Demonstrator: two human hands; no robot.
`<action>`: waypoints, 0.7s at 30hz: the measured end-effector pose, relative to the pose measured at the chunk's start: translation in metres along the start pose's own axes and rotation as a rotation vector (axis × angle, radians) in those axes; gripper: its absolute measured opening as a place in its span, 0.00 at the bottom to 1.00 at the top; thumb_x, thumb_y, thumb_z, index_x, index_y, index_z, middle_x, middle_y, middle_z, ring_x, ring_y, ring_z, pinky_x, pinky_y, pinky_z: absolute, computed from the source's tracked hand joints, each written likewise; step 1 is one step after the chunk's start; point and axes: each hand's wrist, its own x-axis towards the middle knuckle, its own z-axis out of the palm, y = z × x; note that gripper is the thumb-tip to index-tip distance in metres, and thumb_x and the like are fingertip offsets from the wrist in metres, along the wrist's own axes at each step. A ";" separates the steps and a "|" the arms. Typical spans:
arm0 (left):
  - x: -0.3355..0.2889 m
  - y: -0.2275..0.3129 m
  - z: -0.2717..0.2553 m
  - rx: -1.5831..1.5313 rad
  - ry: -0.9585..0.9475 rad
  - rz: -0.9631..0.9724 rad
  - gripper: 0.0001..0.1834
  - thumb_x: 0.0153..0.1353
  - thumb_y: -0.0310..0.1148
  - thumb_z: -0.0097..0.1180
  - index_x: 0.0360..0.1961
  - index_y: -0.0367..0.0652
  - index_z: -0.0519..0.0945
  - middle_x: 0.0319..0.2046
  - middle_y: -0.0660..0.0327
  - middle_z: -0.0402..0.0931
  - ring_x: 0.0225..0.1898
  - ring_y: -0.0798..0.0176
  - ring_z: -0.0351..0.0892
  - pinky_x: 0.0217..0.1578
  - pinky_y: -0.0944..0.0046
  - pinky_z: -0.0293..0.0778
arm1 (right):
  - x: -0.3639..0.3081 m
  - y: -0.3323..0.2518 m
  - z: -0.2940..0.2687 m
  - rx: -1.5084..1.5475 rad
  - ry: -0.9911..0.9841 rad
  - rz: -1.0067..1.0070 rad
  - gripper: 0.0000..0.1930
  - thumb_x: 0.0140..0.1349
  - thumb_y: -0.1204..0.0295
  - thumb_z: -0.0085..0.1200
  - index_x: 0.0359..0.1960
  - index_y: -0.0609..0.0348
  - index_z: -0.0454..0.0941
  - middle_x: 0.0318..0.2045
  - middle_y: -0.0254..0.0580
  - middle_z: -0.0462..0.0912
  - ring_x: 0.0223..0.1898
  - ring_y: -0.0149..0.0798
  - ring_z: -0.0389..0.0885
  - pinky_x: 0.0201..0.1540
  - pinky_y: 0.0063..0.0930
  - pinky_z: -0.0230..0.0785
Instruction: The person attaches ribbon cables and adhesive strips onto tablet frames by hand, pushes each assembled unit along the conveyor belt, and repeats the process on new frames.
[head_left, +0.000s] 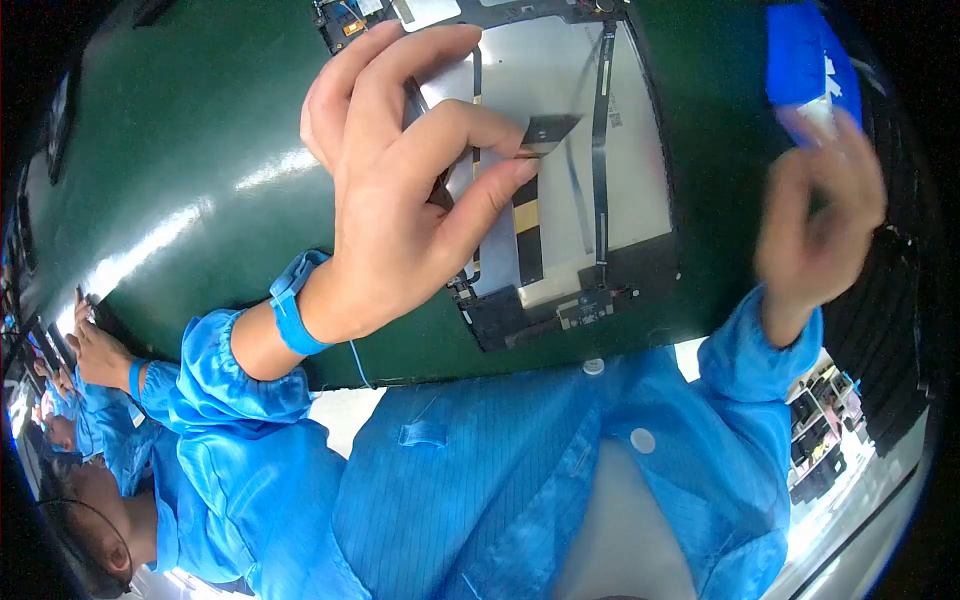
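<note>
An opened tablet housing (550, 70) with a silver-grey inner face and black ribbon cables lies on the green table in front of me. My left hand (410, 180) reaches over its left side. Its thumb and index finger pinch the upper end of a black flexible strip (548, 134), which is lifted and bent; the other fingers curl above the housing. Off to the right, my right hand (825, 215) is blurred, its thumb and fingertips drawn together at the near edge of a blue block-like object (800, 55). Something whitish shows at those fingertips, too smeared to name.
A circuit board with black and white parts (350, 20) lies at the top edge. The green table (230, 110) stretches left. A thin blue cord (360, 365) hangs from my left wristband. At the far left, a co-worker's hand (105, 350) rests near the table edge.
</note>
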 end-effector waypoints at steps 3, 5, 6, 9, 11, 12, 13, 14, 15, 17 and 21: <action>-0.003 -0.007 0.011 -0.016 0.045 -0.022 0.11 0.44 0.34 0.72 0.28 0.45 0.83 0.59 0.54 0.72 0.66 0.46 0.58 0.64 0.51 0.49 | 0.008 -0.023 0.015 0.149 -0.077 -0.383 0.10 0.64 0.59 0.53 0.41 0.47 0.77 0.52 0.32 0.82 0.59 0.46 0.74 0.61 0.43 0.55; -0.015 -0.029 -0.006 0.002 -0.006 0.016 0.11 0.44 0.34 0.72 0.27 0.45 0.82 0.59 0.54 0.72 0.66 0.46 0.58 0.64 0.52 0.50 | 0.006 -0.073 0.044 0.246 -0.093 -0.305 0.09 0.59 0.61 0.55 0.38 0.47 0.77 0.51 0.30 0.82 0.59 0.45 0.75 0.60 0.43 0.57; -0.012 -0.016 -0.017 0.001 -0.008 -0.007 0.11 0.44 0.34 0.72 0.27 0.45 0.82 0.59 0.54 0.72 0.66 0.46 0.58 0.64 0.52 0.50 | 0.009 -0.079 0.028 0.351 -0.155 -0.290 0.08 0.54 0.63 0.58 0.35 0.47 0.77 0.50 0.29 0.82 0.59 0.43 0.75 0.60 0.43 0.59; -0.005 -0.003 -0.034 0.056 -0.034 -0.021 0.12 0.44 0.34 0.72 0.28 0.45 0.82 0.59 0.54 0.72 0.65 0.46 0.58 0.64 0.52 0.50 | 0.019 -0.079 0.017 0.403 -0.216 -0.268 0.12 0.51 0.60 0.59 0.36 0.46 0.77 0.51 0.28 0.82 0.61 0.43 0.73 0.62 0.48 0.55; -0.005 0.001 -0.034 0.083 -0.050 -0.012 0.16 0.47 0.32 0.70 0.38 0.44 0.81 0.60 0.52 0.71 0.65 0.45 0.58 0.64 0.52 0.50 | 0.030 -0.062 0.013 0.254 -0.310 -0.379 0.20 0.69 0.49 0.38 0.47 0.44 0.78 0.56 0.27 0.80 0.66 0.44 0.66 0.66 0.51 0.39; -0.006 0.000 -0.033 0.084 -0.053 -0.010 0.16 0.47 0.32 0.70 0.38 0.44 0.81 0.60 0.52 0.71 0.65 0.45 0.58 0.64 0.52 0.50 | 0.036 -0.061 0.016 0.260 -0.302 -0.286 0.20 0.69 0.50 0.39 0.49 0.44 0.77 0.56 0.27 0.79 0.68 0.46 0.64 0.67 0.52 0.37; -0.007 -0.004 -0.031 0.043 -0.012 -0.009 0.20 0.49 0.31 0.68 0.45 0.43 0.78 0.60 0.51 0.69 0.65 0.45 0.58 0.65 0.51 0.49 | 0.042 -0.061 0.018 0.264 -0.296 -0.193 0.20 0.68 0.50 0.40 0.51 0.44 0.77 0.57 0.27 0.79 0.69 0.48 0.62 0.68 0.53 0.35; -0.009 -0.008 -0.029 0.001 0.030 -0.008 0.24 0.51 0.30 0.66 0.51 0.41 0.74 0.61 0.49 0.67 0.65 0.45 0.58 0.65 0.51 0.49 | 0.048 -0.061 0.019 0.264 -0.304 -0.183 0.20 0.67 0.51 0.42 0.52 0.44 0.77 0.57 0.26 0.79 0.70 0.50 0.61 0.68 0.55 0.33; -0.011 -0.013 -0.026 -0.004 0.029 -0.005 0.24 0.51 0.30 0.66 0.51 0.41 0.74 0.61 0.49 0.67 0.65 0.45 0.58 0.65 0.51 0.49 | 0.054 -0.061 0.022 0.261 -0.305 -0.179 0.20 0.67 0.51 0.42 0.52 0.44 0.77 0.57 0.26 0.79 0.70 0.50 0.61 0.68 0.55 0.33; -0.014 -0.023 -0.022 0.003 0.096 0.028 0.29 0.54 0.29 0.62 0.57 0.37 0.68 0.62 0.48 0.65 0.66 0.44 0.57 0.67 0.50 0.48 | 0.063 -0.061 0.030 0.220 -0.295 -0.198 0.19 0.64 0.52 0.48 0.50 0.45 0.78 0.58 0.29 0.78 0.71 0.51 0.58 0.68 0.53 0.33; -0.021 -0.038 -0.021 0.011 0.128 0.007 0.25 0.55 0.32 0.60 0.55 0.38 0.72 0.62 0.49 0.65 0.66 0.45 0.56 0.67 0.50 0.47 | 0.057 -0.063 0.044 0.102 -0.123 -0.100 0.18 0.59 0.56 0.54 0.48 0.46 0.78 0.62 0.37 0.74 0.72 0.54 0.54 0.69 0.49 0.35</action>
